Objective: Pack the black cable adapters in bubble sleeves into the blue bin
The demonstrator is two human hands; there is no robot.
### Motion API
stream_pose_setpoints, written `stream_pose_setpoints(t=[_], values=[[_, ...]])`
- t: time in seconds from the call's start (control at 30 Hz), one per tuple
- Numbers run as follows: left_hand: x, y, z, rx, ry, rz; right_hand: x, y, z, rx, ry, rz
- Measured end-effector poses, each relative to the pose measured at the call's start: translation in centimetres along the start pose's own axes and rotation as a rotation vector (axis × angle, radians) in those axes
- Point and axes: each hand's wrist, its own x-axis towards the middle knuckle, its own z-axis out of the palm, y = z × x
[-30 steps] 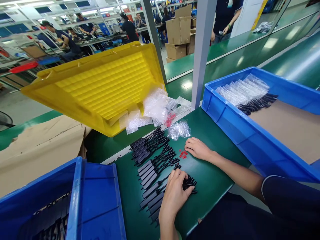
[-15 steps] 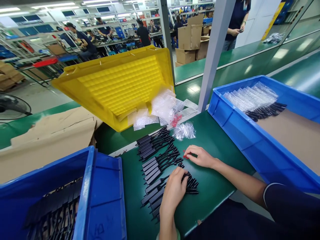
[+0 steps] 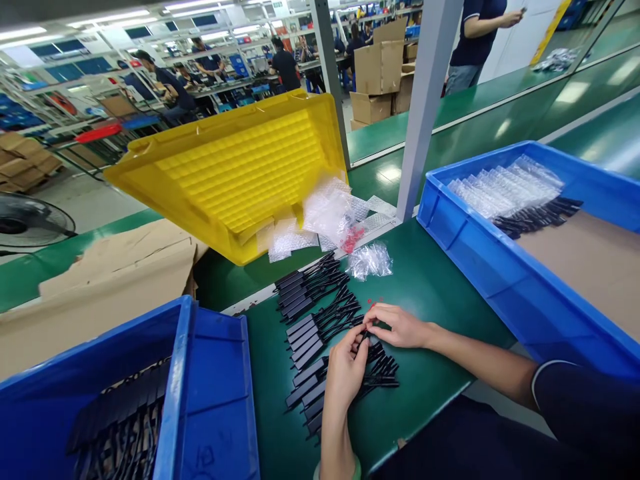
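Note:
My left hand (image 3: 346, 367) is closed with its fingertips pinching the end of a black cable (image 3: 364, 335), raised slightly above the row of black box-shaped modules with cables (image 3: 307, 339). My right hand (image 3: 400, 325) meets it at the fingertips, its thumb and forefinger pinched together at the cable end. Whatever sits between those right fingertips is too small and covered to make out. Just beyond the right hand, a few tiny red pieces (image 3: 371, 302) lie on the green table. More modules are partly hidden under my left wrist.
A blue bin (image 3: 215, 387) with black modules stands at the left. On the right, another blue bin (image 3: 480, 250) holds bubble-wrapped items on cardboard. Behind are a tilted yellow tray (image 3: 235, 180), clear plastic bags (image 3: 371, 260), bubble-wrap sheets (image 3: 327, 210) and a grey post (image 3: 425, 100).
My right hand has moved from the tiny red pieces down and left to my left hand. My left hand has risen slightly with a cable end between its fingers.

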Motion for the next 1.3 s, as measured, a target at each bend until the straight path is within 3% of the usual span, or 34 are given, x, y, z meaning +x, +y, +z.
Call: stream_pose_setpoints(t=[0.47, 0.57, 0.7, 0.87, 1.0, 1.13, 1.3], values=[[0.5, -0.1, 0.6, 0.136, 0.139, 0.019, -0.1, 0.0, 0.9, -0.054, 0.009, -0.142], [0.4, 0.1, 0.6, 0.222, 0.155, 0.036, 0.1, 0.4, 0.6, -0.091, 0.007, -0.031], [0.2, -0.3, 0.6, 0.32, 0.148, 0.066, 0.3, 2.0, -0.6, -0.275, 0.119, 0.203], [0.3, -0.8, 0.3, 0.409, 0.2, 0.196, 0.2, 3.7, -1.5, -0.397, 0.153, 0.267], [-0.2, 0.4, -0.6, 0.4, 0.242, 0.288, 0.1, 4.2, -1.2, -0.435, 0.114, 0.288], [-2.1, 2.3, -1.1, 0.42, 0.104, 0.314, 0.1, 4.1, -1.1, -0.421, 0.092, 0.299], [-4.9, 3.0, 0.6, 0.558, -0.158, 0.247, 0.1, 3.0, -1.4, -0.318, 0.093, 0.295]])
